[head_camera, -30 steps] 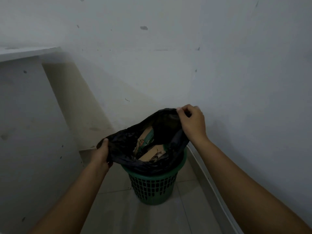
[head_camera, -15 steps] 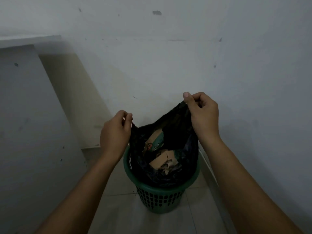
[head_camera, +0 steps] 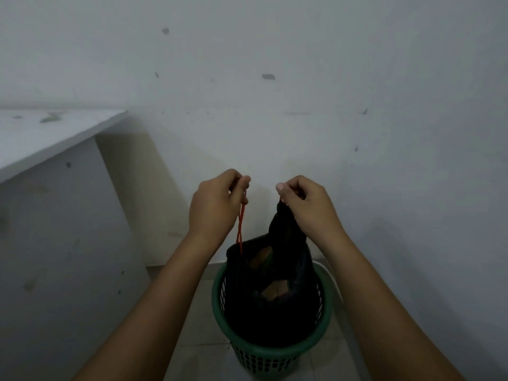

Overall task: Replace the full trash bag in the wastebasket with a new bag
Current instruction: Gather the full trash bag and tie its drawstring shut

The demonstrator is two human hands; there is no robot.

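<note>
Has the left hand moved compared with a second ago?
Yes. The left hand has risen from beside the green basket rim to well above it, now pinching a red drawstring.

Below the left hand's grip (head_camera: 217,204), the red drawstring (head_camera: 241,226) runs down into the black trash bag (head_camera: 275,312), and its lower end is lost in the dark hem. Inside the right hand's grip (head_camera: 305,207), the gathered bag top is covered by curled fingers, so whether a second drawstring loop is held there cannot be told. Beneath both grips, only brown scraps (head_camera: 275,291) of the contents show through the mouth; what they are is unclear. The bag hides the inside of the green wastebasket (head_camera: 264,358), and the right forearm (head_camera: 384,312) covers part of its rim. Both arms are cut off by the bottom edge.
</note>
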